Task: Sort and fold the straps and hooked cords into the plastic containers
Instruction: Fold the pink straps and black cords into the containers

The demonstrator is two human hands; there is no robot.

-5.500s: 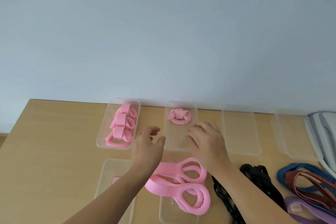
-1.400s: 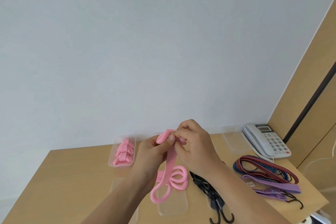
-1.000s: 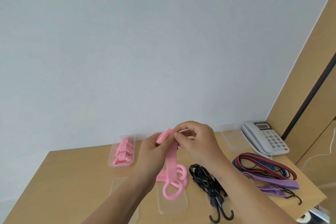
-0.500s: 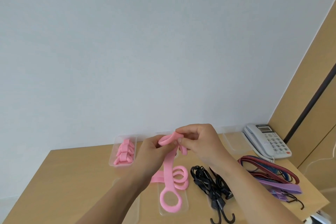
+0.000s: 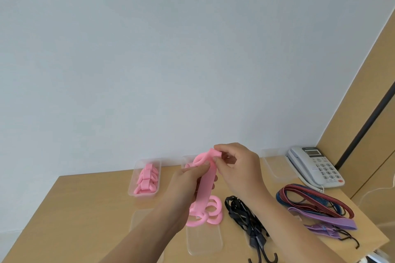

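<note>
While your left hand (image 5: 188, 179) and right hand (image 5: 237, 166) pinch the folded top of the long pink rubber strap (image 5: 206, 186) above the wooden table (image 5: 85, 209), its looped end hangs just over loose pink straps (image 5: 213, 205).

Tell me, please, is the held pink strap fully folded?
No, partly: both hands pinch the pink strap at its bent top end, while its length hangs straight toward the table.

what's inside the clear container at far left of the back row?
The container holds folded pink straps, stacked along its length. The exact count is unclear, and its floor beneath them is covered.
</note>
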